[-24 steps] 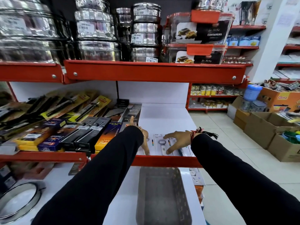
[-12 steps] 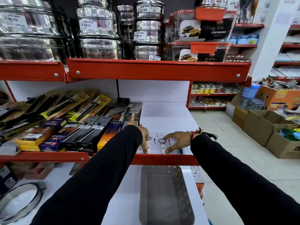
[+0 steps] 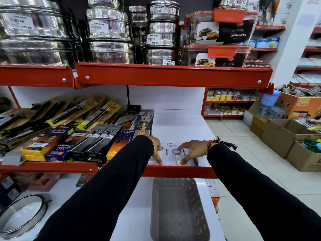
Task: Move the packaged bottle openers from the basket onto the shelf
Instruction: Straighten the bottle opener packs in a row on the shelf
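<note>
Packaged bottle openers [image 3: 175, 153] on white cards lie side by side near the front of the white middle shelf [image 3: 182, 126]. My left hand [image 3: 157, 148] rests flat on the leftmost pack, fingers spread, thumb raised. My right hand [image 3: 192, 150] presses spread fingertips on the packs to the right. Neither hand grips anything. The grey perforated basket [image 3: 178, 211] sits on the lower shelf below my arms, and its inside looks bare.
Boxed lighters, graters and kitchen tools [image 3: 97, 140] fill the shelf's left part. The red shelf lip [image 3: 173, 171] runs under my hands. Steel tins [image 3: 161, 33] stand on the shelf above. Cardboard boxes [image 3: 284, 136] line the aisle floor at right. A sieve [image 3: 22, 216] lies lower left.
Both hands stay on the packs and have shifted only slightly. The view has tilted down and left a little.
</note>
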`<state>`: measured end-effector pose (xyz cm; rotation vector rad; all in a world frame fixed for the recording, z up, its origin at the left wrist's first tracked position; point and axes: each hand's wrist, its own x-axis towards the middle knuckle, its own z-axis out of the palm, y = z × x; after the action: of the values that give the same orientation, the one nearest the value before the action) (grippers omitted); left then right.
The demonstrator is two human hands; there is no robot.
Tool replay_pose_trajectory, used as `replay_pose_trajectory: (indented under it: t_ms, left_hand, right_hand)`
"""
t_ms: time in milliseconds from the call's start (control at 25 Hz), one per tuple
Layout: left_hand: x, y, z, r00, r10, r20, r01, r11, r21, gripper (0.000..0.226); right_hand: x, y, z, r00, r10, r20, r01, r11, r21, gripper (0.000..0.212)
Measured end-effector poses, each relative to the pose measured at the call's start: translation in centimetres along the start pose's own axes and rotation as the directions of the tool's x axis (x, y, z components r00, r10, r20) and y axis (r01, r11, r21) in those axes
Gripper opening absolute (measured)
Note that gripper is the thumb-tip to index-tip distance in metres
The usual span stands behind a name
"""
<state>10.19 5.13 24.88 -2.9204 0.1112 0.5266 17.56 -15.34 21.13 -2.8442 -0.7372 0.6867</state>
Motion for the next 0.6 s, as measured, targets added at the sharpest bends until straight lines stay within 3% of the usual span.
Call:
replay_pose_trajectory:
  t_ms: [200, 360, 480, 600]
  left_hand:
    - [0.0, 0.3, 0.2, 1.0, 0.011, -0.012, -0.011, 1.0, 0.016, 0.087]
    - [0.0, 0.6, 0.1, 1.0, -0.01, -0.023, 0.013, 0.99, 0.139, 0.087]
    - [0.4, 0.2, 0.2, 1.0, -0.005, 0.008, 0.005, 0.999, 0.043, 0.091]
    - [1.0, 0.0, -0.1, 0.999, 0.011, -0.048, -0.012, 1.0, -0.006, 0.094]
  right_hand:
    - [-0.2, -0.3, 0.4, 0.999, -0.016, -0.041, 0.015, 0.999, -0.029, 0.085]
    - [-0.4, -0.4, 0.4, 0.998, -0.018, -0.058, 0.015, 0.999, -0.05, 0.083]
    - [-0.7, -0.2, 0.6, 0.997, -0.021, -0.076, 0.017, 0.998, -0.054, 0.087]
    - [-1.5, 1.0, -0.1, 0.98, -0.027, -0.198, 0.033, 0.999, 0.029, 0.084]
